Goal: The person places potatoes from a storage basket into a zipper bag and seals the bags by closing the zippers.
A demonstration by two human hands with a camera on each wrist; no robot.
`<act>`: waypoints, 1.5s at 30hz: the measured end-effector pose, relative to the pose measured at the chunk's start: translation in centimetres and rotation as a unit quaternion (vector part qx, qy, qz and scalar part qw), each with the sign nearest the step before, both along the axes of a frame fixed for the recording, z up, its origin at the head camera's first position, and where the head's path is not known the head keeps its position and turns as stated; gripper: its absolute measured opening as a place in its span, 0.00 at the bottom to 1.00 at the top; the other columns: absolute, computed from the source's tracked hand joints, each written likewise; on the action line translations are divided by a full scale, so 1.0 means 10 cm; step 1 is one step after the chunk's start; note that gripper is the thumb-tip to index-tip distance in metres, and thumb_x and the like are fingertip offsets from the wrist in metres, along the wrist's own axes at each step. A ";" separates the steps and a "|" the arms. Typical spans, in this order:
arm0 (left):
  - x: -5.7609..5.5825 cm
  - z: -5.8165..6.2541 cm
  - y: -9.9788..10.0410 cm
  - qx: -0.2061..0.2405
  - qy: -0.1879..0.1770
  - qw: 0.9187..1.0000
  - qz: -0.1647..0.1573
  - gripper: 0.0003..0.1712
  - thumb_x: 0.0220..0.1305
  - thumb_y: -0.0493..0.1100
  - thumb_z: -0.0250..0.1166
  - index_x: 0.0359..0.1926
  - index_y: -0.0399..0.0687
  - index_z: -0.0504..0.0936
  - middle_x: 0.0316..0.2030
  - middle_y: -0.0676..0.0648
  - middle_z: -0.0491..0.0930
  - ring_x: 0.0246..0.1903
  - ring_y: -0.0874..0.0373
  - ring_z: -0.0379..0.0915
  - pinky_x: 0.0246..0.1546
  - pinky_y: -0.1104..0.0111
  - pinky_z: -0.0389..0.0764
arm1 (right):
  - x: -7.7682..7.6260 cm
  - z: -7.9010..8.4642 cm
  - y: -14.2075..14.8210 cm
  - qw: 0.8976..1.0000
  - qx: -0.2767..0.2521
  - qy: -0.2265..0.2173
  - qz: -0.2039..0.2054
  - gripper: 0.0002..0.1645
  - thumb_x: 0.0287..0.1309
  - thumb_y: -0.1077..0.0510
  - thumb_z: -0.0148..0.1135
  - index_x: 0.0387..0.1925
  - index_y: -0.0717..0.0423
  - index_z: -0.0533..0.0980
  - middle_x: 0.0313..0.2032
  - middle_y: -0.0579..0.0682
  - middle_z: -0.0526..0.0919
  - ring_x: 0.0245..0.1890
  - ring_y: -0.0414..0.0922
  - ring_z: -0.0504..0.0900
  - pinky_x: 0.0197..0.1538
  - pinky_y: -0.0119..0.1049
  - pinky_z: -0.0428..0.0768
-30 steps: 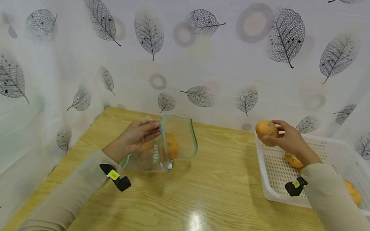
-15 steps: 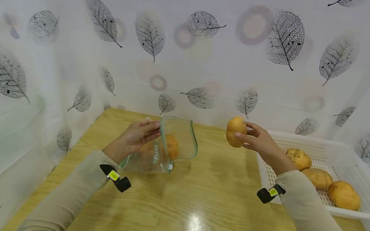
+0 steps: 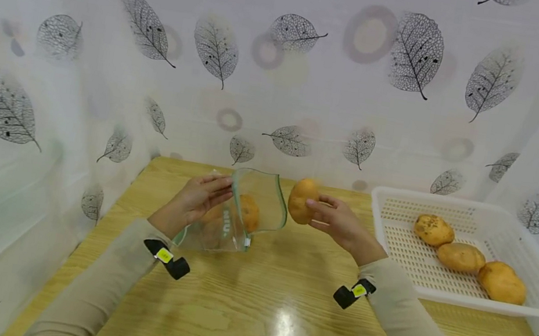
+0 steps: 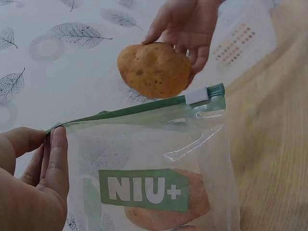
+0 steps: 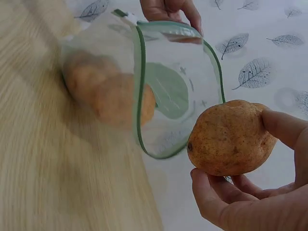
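Observation:
My left hand (image 3: pixel 197 203) pinches the top edge of a clear zip bag (image 4: pixel 144 144) with a green rim, a white slider and a "NIU+" label. The bag's mouth gapes toward the right, and potatoes (image 5: pixel 113 94) show through its wall. In my right hand (image 3: pixel 337 220) is another potato (image 3: pixel 303 201), gripped between thumb and fingers just outside the bag's mouth. Seen from the right wrist, this potato (image 5: pixel 231 138) overlaps the lower rim of the opening. The left wrist view has it above the green zip edge.
A white perforated basket (image 3: pixel 385 239) at the right of the wooden table (image 3: pixel 225 314) holds three potatoes (image 3: pixel 461 258). Behind the table hangs a pale curtain (image 3: pixel 313 92) with leaf prints, which continues along the left side.
My right hand has carried the potato leftward from over the basket to the bag's mouth. The potatoes in the basket are uncovered now. My left hand and the bag stay in place.

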State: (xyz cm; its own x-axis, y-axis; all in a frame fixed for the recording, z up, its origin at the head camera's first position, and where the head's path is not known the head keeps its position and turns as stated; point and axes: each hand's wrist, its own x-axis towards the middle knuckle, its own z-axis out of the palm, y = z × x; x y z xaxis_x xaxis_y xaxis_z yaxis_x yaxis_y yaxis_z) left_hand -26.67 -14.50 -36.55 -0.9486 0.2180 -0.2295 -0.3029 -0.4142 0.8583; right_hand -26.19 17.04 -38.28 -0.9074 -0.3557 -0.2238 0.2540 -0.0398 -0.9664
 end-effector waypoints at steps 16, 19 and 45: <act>-0.01 -0.02 0.00 0.006 0.000 1.000 -0.009 0.10 0.68 0.32 0.57 0.33 0.45 0.84 0.30 0.48 0.83 0.32 0.60 0.82 0.41 0.74 0.85 | 0.05 -0.22 -0.55 0.998 -0.053 -0.040 0.006 0.33 0.70 0.56 0.49 0.66 0.74 0.56 0.58 0.62 0.67 0.54 0.52 0.74 0.68 0.49 0.69; -0.01 -0.01 0.00 0.008 -0.001 1.000 -0.009 0.11 0.68 0.31 0.56 0.34 0.45 0.84 0.30 0.48 0.83 0.32 0.60 0.82 0.41 0.74 0.85 | 0.05 -0.24 -0.60 0.998 -0.051 -0.041 -0.005 0.31 0.70 0.56 0.49 0.65 0.75 0.58 0.55 0.60 0.69 0.52 0.51 0.74 0.67 0.48 0.70; -0.03 -0.03 0.03 -0.004 -0.004 1.000 -0.002 0.10 0.68 0.31 0.57 0.32 0.45 0.83 0.29 0.48 0.83 0.31 0.60 0.81 0.43 0.74 0.85 | 0.11 -0.42 -0.51 0.988 0.102 0.051 -0.103 0.24 0.68 0.62 0.53 0.61 0.72 0.67 0.58 0.69 0.69 0.59 0.61 0.70 0.64 0.53 0.73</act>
State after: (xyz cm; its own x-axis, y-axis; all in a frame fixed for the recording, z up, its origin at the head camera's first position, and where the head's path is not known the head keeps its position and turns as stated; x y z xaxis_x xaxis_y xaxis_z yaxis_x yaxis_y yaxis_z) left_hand -26.95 -14.19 -36.82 -0.9459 0.2199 -0.2384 -0.3110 -0.4060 0.8593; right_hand -25.13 11.90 -42.49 -0.9773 -0.1175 -0.1761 0.1624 0.1177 -0.9797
